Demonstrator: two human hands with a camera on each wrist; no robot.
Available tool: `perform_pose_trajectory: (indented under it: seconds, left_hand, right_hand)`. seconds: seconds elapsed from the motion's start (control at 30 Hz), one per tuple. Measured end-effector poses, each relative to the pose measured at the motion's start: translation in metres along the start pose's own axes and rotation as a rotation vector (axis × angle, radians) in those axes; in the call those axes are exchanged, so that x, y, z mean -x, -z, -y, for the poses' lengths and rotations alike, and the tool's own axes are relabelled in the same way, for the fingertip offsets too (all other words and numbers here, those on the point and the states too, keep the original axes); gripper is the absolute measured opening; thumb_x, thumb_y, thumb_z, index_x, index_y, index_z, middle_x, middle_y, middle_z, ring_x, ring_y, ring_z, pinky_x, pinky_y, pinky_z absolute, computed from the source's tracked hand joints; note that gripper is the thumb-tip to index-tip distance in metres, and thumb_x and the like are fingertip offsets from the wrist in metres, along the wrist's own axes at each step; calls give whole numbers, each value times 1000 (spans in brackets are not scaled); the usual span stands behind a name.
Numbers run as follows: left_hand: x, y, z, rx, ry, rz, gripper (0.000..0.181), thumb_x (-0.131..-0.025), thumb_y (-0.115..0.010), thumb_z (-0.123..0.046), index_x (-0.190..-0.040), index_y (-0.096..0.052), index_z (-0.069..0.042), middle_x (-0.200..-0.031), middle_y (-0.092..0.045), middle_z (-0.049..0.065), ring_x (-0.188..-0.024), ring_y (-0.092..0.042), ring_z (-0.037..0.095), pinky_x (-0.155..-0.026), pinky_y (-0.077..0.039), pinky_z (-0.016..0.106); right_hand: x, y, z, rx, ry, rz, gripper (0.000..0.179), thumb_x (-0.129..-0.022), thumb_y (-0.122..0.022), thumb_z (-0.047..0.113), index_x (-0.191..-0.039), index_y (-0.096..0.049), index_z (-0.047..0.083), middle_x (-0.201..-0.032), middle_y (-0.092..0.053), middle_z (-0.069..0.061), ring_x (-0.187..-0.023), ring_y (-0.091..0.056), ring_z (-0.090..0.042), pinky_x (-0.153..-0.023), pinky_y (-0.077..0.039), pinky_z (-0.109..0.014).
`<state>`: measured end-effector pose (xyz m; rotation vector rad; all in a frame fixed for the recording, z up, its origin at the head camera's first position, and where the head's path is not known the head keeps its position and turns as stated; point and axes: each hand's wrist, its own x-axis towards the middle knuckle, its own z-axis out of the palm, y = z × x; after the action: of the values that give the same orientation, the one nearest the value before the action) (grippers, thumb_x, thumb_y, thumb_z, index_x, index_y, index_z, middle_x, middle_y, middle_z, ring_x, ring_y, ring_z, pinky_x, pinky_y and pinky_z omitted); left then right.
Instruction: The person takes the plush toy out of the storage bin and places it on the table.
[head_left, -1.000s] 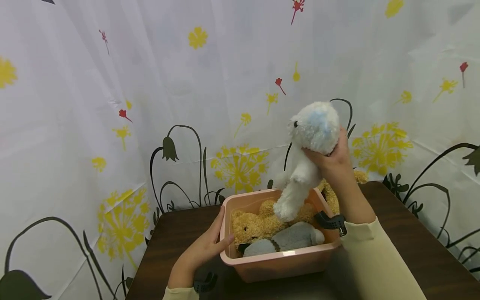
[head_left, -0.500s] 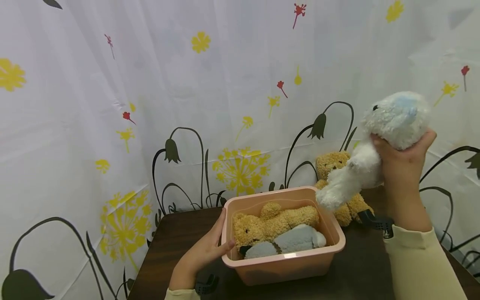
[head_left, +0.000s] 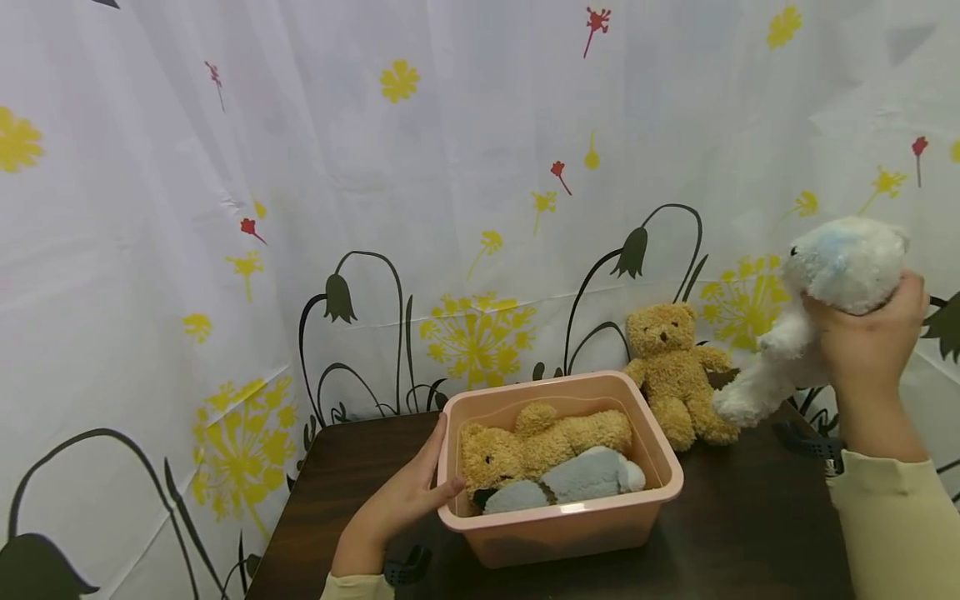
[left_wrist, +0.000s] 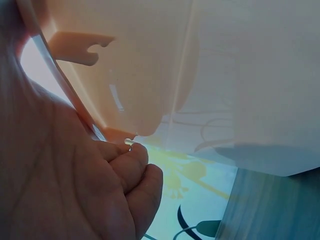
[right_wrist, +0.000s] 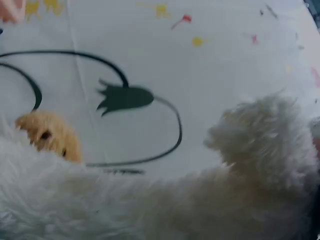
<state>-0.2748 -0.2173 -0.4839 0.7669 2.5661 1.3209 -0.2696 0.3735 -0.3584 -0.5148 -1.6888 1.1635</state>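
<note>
My right hand [head_left: 870, 346] holds a white plush toy [head_left: 843, 262] with a pale blue patch, gripping it below the head, raised above the table's right side. Its legs hang down to the left; white fur fills the lower part of the right wrist view. My left hand [head_left: 401, 500] grips the left rim of a pink plastic bin [head_left: 570, 533], thumb over the edge and fingers along the outside. Inside the bin, a golden teddy bear [head_left: 547, 442] lies on its side beside a grey plush toy [head_left: 588, 479]. A second golden teddy bear [head_left: 667, 379] sits upright behind the bin's right corner.
The dark wooden table [head_left: 352, 458] bears the bin and the sitting bear. Behind it hangs a white curtain [head_left: 450, 183] printed with yellow, red and dark green flowers.
My right hand has carried the white plush toy from above the bin to the right, past the sitting bear, which now shows fully. My left hand stays on the bin's rim.
</note>
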Motion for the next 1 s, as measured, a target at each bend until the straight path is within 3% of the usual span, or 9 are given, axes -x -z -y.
perform_pose_trajectory:
  seconds: [0.23, 0.37, 0.47, 0.6, 0.73, 0.83, 0.9, 1.0]
  left_hand:
    - [-1, 2, 2, -22, -26, -3, 108, -104, -68, -54, -175, 10, -30, -184, 1, 15, -163, -29, 49, -117, -43, 69]
    - [-1, 2, 1, -18, -24, 7, 109, -104, -69, -53, -176, 10, -27, -184, 2, 14, -163, -28, 49, -117, -44, 68]
    - [-1, 2, 0, -17, -11, 5, 109, -104, -70, -48, -176, 10, -27, -184, 3, 14, -163, -29, 48, -118, -43, 67]
    - [-1, 2, 0, -52, 8, -6, 107, -105, -69, -46, -176, 9, -29, -185, 0, 12, -163, -29, 47, -120, -41, 69]
    - [-1, 2, 0, -95, 22, -7, 106, -105, -67, -52, -176, 9, -30, -185, -1, 10, -165, -26, 47, -121, -39, 71]
    - [0, 2, 0, -82, 24, -3, 106, -105, -67, -50, -176, 9, -30, -185, -1, 10, -165, -26, 48, -121, -40, 70]
    - [1, 2, 0, -70, 27, -2, 106, -105, -67, -51, -176, 9, -30, -185, -1, 11, -164, -27, 48, -120, -41, 70]
    - [2, 0, -1, -56, 33, -3, 105, -105, -67, -50, -176, 8, -30, -185, -3, 12, -163, -30, 48, -118, -44, 68]
  right_hand:
    - [-21, 6, -28, 54, -47, 33, 76, -90, -88, 32, -158, -56, 28, -159, -59, 2, -146, -54, -12, -126, -40, -34]
    - [-27, 12, -38, 138, -100, 79, 78, -95, -83, 33, -164, -49, 24, -167, -52, -6, -155, -48, -19, -130, -38, -41]
    - [-31, 11, -45, 109, -126, 122, 76, -99, -79, 26, -166, -44, 20, -170, -47, -8, -158, -44, -19, -131, -36, -40]
    - [-33, 8, -55, 46, -178, 190, 70, -102, -75, 19, -166, -45, 21, -169, -48, -1, -155, -45, -13, -129, -38, -36]
    - [-34, 9, -73, -45, -231, 290, 61, -102, -76, 19, -158, -57, 28, -145, -61, 16, -133, -58, -8, -102, -52, -18]
    - [-31, 10, -91, -102, -240, 355, 48, -101, -78, 18, -145, -65, 33, -120, -60, 26, -108, -58, 1, -76, -47, -8]
    - [-27, 9, -102, -146, -237, 372, 42, -100, -78, 14, -136, -67, 32, -110, -58, 28, -98, -55, 6, -71, -47, -6]
    - [-21, 8, -116, -118, -208, 387, 40, -101, -76, 14, -135, -66, 33, -108, -56, 29, -94, -54, 7, -71, -47, -6]
